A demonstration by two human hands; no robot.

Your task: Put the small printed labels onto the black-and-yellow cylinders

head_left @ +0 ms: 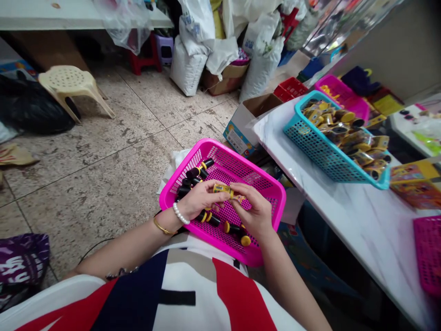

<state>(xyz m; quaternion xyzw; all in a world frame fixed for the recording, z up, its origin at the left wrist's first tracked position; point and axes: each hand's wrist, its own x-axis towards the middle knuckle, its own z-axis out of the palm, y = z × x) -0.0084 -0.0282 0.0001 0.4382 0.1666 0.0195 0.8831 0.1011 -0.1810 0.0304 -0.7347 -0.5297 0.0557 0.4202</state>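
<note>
Over the pink basket, my left hand is closed around a small yellow printed tube. My right hand pinches the tube's right end, where a colourful bit of label or wrapper sticks out. Its exact kind is too small to tell. Below my hands, several black cylinders with yellow ends lie loose in the basket. A round yellow cap end shows near the basket's front wall. My wrists and fingers hide part of the basket's contents.
On the marbled white table to the right stands a turquoise basket heaped with yellow-and-black wrapped pieces. An open carton stands beside the table. A beige stool, white sacks and a black bag occupy the floor.
</note>
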